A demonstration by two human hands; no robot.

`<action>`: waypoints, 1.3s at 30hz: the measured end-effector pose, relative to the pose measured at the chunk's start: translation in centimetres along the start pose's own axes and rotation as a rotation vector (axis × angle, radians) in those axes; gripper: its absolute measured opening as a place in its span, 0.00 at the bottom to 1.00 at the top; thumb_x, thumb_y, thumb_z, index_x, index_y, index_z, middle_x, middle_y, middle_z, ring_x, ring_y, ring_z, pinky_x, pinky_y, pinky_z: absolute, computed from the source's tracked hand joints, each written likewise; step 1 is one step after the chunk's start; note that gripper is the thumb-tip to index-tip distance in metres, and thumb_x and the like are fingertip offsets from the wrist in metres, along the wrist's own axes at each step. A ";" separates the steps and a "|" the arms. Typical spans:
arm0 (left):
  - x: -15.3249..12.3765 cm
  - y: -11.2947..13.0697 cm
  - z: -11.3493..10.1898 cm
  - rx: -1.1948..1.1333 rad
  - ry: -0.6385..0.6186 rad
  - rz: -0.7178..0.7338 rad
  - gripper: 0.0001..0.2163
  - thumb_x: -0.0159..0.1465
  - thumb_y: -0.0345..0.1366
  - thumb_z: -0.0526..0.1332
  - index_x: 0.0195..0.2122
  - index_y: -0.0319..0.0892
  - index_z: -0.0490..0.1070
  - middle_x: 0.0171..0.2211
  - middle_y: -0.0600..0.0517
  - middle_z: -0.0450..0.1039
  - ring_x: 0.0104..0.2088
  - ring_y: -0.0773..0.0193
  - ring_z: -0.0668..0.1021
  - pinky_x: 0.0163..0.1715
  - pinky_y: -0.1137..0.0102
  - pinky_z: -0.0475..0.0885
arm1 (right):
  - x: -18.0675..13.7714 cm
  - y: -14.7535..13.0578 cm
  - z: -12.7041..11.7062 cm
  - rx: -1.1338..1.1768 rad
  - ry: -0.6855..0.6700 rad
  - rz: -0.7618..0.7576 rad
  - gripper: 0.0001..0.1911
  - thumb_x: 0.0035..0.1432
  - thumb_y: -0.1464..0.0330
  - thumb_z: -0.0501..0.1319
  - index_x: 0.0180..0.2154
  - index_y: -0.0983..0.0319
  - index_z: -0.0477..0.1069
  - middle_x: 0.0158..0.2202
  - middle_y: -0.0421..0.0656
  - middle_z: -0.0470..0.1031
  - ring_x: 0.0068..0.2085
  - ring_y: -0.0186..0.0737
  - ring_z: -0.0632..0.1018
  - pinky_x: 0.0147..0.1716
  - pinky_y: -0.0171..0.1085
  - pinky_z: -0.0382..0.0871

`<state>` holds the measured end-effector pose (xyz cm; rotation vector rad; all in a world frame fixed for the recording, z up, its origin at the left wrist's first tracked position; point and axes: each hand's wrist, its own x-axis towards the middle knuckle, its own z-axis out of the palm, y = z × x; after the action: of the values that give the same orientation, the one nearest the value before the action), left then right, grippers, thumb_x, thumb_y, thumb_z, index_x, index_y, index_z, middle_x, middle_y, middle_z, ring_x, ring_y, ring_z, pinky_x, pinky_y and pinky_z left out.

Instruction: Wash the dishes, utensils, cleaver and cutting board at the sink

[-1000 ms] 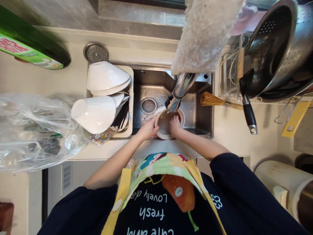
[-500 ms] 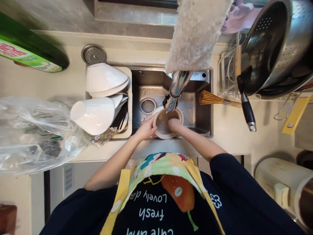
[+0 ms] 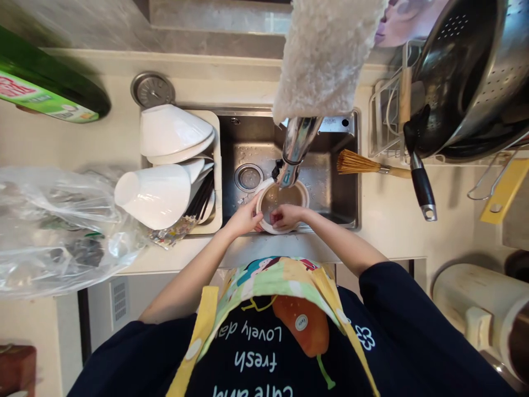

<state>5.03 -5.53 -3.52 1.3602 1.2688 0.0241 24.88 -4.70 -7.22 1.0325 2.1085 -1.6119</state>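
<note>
A round pot with a pale rim (image 3: 305, 194) sits in the front of the sink under the faucet (image 3: 294, 160), with cloudy water inside. My left hand (image 3: 247, 216) grips the pot's left rim, thumb on the near side. Over the pot's front part is my right hand (image 3: 286, 216), its fingers curled and pressed together. Whatever those fingers may hold is too small to make out.
Left of the basin a cream rack (image 3: 217, 182) holds white bowls (image 3: 152, 196) and dark chopsticks. A clear plastic bag (image 3: 61, 231) and a green bottle (image 3: 49, 82) lie further left. To the right are a bamboo brush (image 3: 363, 164), a black-handled utensil (image 3: 424, 187) and a colander (image 3: 487, 94).
My right hand has come up out of the water and moved toward the pot's near side, its fingers now showing. My left hand stays on the rim. The view has shifted slightly.
</note>
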 end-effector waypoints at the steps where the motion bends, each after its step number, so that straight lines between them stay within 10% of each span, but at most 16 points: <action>1: 0.0 0.0 0.0 -0.009 0.000 -0.001 0.39 0.58 0.31 0.54 0.70 0.44 0.38 0.24 0.53 0.75 0.20 0.63 0.78 0.24 0.70 0.76 | -0.1 0.2 -0.1 0.029 0.004 -0.028 0.11 0.52 0.67 0.64 0.39 0.62 0.77 0.34 0.39 0.79 0.33 0.32 0.75 0.31 0.27 0.61; 9: -0.1 0.1 -0.1 -0.050 0.005 -0.028 0.38 0.59 0.31 0.55 0.70 0.42 0.38 0.25 0.53 0.75 0.20 0.65 0.78 0.25 0.70 0.77 | 0.2 0.4 -0.5 -0.181 -0.053 0.091 0.04 0.48 0.73 0.64 0.30 0.64 0.77 0.30 0.42 0.78 0.30 0.34 0.71 0.29 0.31 0.57; 15: 0.1 -1.1 -0.2 -0.135 0.042 0.029 0.40 0.58 0.30 0.58 0.70 0.41 0.42 0.23 0.54 0.74 0.20 0.64 0.77 0.28 0.68 0.78 | 3.4 -0.3 2.5 0.314 0.250 -0.116 0.08 0.55 0.72 0.55 0.34 0.67 0.72 0.28 0.39 0.73 0.30 0.31 0.68 0.31 0.30 0.58; 25: 0.3 -1.6 -0.2 -0.308 0.009 -0.074 0.42 0.57 0.28 0.59 0.70 0.40 0.39 0.21 0.52 0.75 0.20 0.58 0.79 0.21 0.67 0.77 | 2.0 2.1 3.4 0.677 0.172 -0.117 0.14 0.45 0.62 0.65 0.30 0.66 0.73 0.23 0.35 0.67 0.26 0.29 0.66 0.30 0.31 0.59; 34: 0.1 -2.0 -0.2 -0.373 -0.019 -0.072 0.42 0.57 0.27 0.59 0.70 0.38 0.36 0.19 0.53 0.74 0.21 0.56 0.80 0.22 0.66 0.78 | 4.0 0.1 3.7 -0.053 0.235 0.224 0.12 0.52 0.77 0.58 0.37 0.67 0.77 0.38 0.52 0.79 0.40 0.45 0.77 0.41 0.39 0.67; 39: 0.2 -1.9 -0.4 -0.384 -0.035 -0.062 0.44 0.57 0.27 0.59 0.70 0.41 0.34 0.22 0.51 0.76 0.21 0.55 0.80 0.22 0.64 0.78 | 5.2 2.1 2.1 -0.155 0.466 0.268 0.24 0.59 0.78 0.49 0.56 0.69 0.67 0.60 0.58 0.65 0.62 0.54 0.63 0.61 0.54 0.51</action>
<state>3.67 -5.74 -4.89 0.9865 1.2044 0.1908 22.24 -4.50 -12.63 1.6788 2.2009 -1.1412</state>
